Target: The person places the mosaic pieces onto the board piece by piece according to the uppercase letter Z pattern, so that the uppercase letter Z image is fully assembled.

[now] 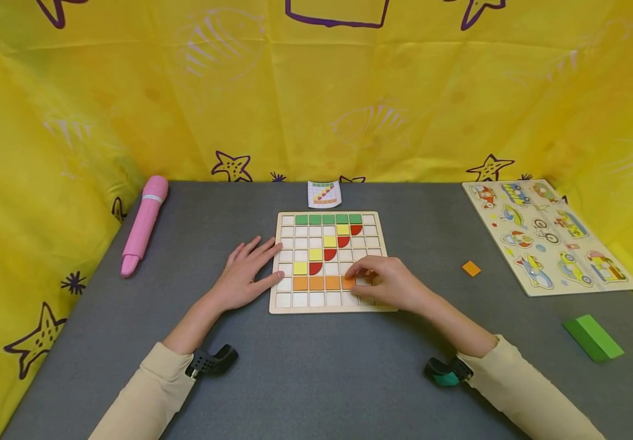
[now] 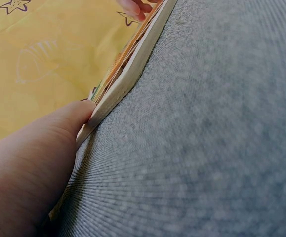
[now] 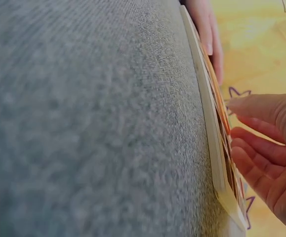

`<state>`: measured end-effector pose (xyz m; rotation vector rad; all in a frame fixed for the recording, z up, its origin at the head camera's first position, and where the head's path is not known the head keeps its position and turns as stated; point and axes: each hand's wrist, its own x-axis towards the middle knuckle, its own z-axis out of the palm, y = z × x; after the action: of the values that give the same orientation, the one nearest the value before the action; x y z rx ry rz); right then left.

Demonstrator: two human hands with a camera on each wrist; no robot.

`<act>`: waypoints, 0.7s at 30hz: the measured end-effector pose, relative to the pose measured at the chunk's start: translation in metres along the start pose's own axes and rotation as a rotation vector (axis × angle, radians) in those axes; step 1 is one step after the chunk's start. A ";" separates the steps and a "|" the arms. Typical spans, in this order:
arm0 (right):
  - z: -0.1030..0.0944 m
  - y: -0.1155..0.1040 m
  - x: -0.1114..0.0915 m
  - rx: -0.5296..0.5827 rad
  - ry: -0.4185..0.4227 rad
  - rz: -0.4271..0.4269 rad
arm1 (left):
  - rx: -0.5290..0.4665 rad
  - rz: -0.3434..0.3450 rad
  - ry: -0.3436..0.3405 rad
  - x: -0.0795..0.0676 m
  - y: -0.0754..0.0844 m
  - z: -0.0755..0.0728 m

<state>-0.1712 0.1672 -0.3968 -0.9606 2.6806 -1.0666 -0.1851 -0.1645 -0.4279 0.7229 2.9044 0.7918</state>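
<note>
A wooden grid board (image 1: 333, 310) lies on the grey table, with coloured tiles in its squares. Green tiles (image 1: 328, 219) line the top row; yellow squares (image 1: 315, 254) and red quarter-round tiles (image 1: 330, 254) step diagonally across the middle. Low on the board runs a row of orange square tiles (image 1: 316, 283). My right hand (image 1: 390, 283) pinches the rightmost orange tile (image 1: 347, 283) of that row, thumb and fingertips right at its cell. Fingers spread, my left hand (image 1: 245, 278) rests against the board's left edge; the left wrist view shows its thumb (image 2: 76, 116) touching the rim.
Behind the board is a small pattern card (image 1: 324, 194). One loose orange tile (image 1: 471, 268) lies right of the board. Farther right are a vehicle puzzle board (image 1: 550, 238) and a green block (image 1: 593, 338). A pink microphone-shaped object (image 1: 145, 226) lies at the left.
</note>
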 end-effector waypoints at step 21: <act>-0.048 0.051 -0.071 -0.169 0.266 0.143 | -0.001 0.013 0.012 0.000 -0.002 0.001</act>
<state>-0.1560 0.2654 -0.4029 -0.6769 3.0426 -1.0168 -0.1858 -0.1650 -0.4299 0.7402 2.9124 0.8022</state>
